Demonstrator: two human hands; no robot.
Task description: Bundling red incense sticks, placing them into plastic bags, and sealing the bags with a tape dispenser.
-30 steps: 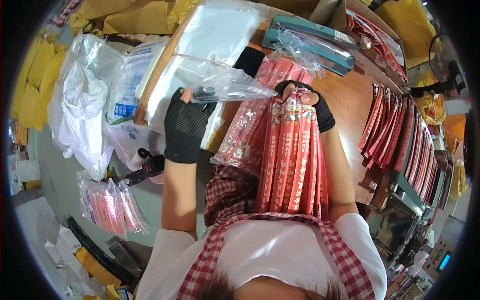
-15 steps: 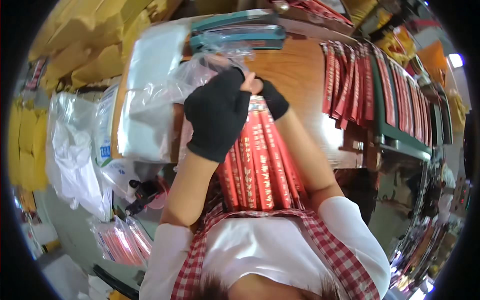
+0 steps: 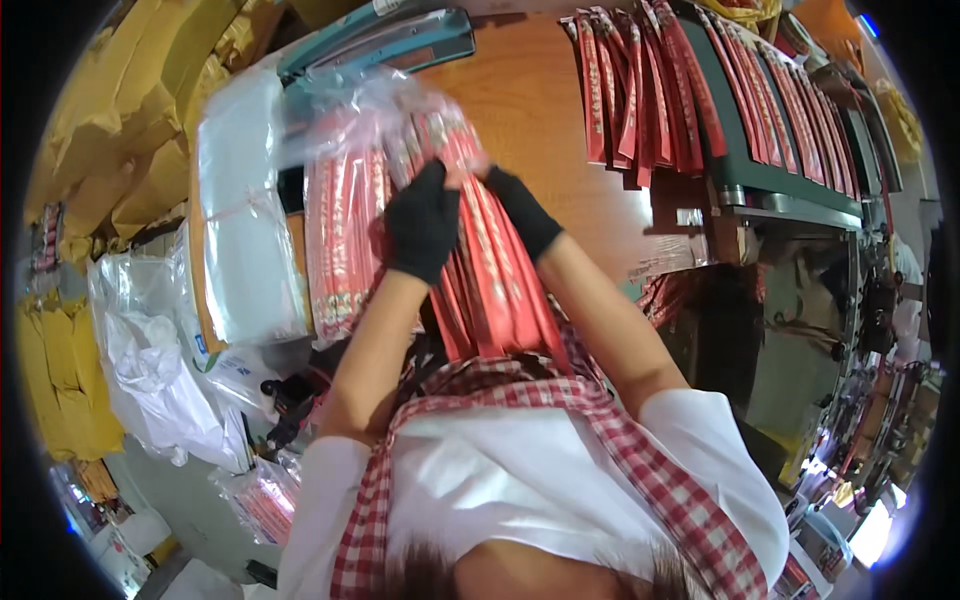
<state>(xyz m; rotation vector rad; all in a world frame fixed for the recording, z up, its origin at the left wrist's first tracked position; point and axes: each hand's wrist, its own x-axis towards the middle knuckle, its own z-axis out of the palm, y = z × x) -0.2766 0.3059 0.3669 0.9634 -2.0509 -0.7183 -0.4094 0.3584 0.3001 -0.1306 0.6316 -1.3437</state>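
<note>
A bundle of long, narrow red printed packets [image 3: 490, 270] reaches from my apron across the wooden table's near edge. Both hands wear black fingerless gloves. My left hand [image 3: 425, 222] is closed on the bundle's left side, and my right hand [image 3: 520, 208] grips its right side, fingers slightly blurred. Clear plastic [image 3: 360, 100] lies crumpled around the far end of the bundle; how far it covers the packets I cannot tell. Left of my left hand lies a clear bag filled with similar red packets [image 3: 345, 235].
A stack of flat clear plastic bags [image 3: 245, 170] lies at the table's left. Teal long boxes [image 3: 375, 45] sit at the back. More red packets [image 3: 645, 95] are spread at the right, others on a green board [image 3: 740, 165]. White plastic bags [image 3: 160, 370] are at lower left.
The view has shifted, so the table's things appear farther left. My hands have moved apart to either side of the bundle. The filled bag of packets now shows beside my left hand.
</note>
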